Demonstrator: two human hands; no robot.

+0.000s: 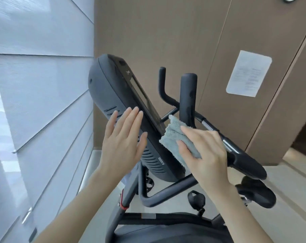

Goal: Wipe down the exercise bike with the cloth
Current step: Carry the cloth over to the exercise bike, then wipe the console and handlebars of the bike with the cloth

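Note:
The exercise bike's dark console (106, 92) tilts across the middle of the head view, its screen (145, 100) facing right. My left hand (124, 142) lies flat and open against the console's back, fingers apart. My right hand (204, 151) grips a folded grey-blue cloth (173, 135) and presses it against the console's lower front edge, just below the screen. Black handlebars (189, 95) rise behind the cloth, and a padded grip (248, 165) runs off to the right under my right wrist.
A window with pale blinds (34, 85) fills the left side. Brown wall panels (166, 32) stand behind the bike, with a paper notice (248, 74) stuck on the right. The bike's frame tubes (131, 195) and a pedal (196, 199) sit below, above a light floor (289, 181).

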